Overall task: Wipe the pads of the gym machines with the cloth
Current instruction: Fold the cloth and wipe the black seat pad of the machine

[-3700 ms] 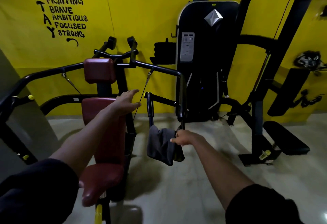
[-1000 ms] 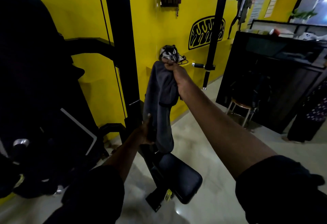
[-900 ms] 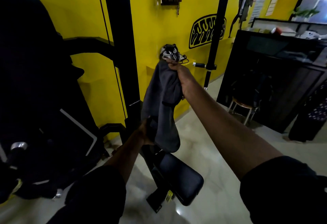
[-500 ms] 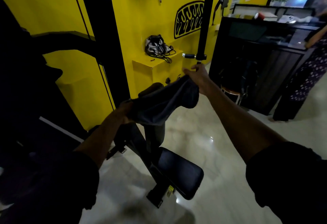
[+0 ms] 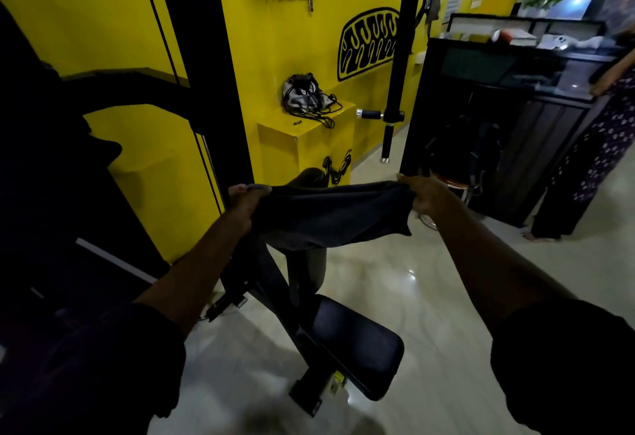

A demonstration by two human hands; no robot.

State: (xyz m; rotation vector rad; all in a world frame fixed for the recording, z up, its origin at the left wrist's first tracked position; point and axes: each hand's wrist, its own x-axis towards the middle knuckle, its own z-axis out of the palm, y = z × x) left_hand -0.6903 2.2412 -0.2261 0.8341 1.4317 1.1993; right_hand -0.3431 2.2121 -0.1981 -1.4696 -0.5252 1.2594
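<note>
Black steel of the gym machine (image 5: 206, 66) fills the left side, its upright post and cable standing against the yellow wall (image 5: 103, 5). Just right of that post the left hand (image 5: 245, 206) is clenched around one end of the dark grey cloth (image 5: 330, 216), knuckles up, the forearm reaching out of a dark sleeve (image 5: 103, 359). The cloth spans between both hands and sags in the middle, its lower edge hanging in front of an upright pad (image 5: 307, 176) on the machine; whether it touches that pad is hard to say in this dim light. Below it the black seat pad (image 5: 357, 345) sits low on the frame over the pale glossy floor (image 5: 429, 280), well under the cloth and not touched by it. Behind, a yellow ledge (image 5: 305, 139) against the wall carries a small drawstring bag (image 5: 304, 96) with its cords trailing. Further right a black bar with a short handle (image 5: 391, 115) hangs down. The right hand (image 5: 426, 195) pinches the cloth's other end, well apart from the left. At the far right stand a dark counter (image 5: 515, 108) and, beside it, another person in a patterned garment (image 5: 598, 159)
</note>
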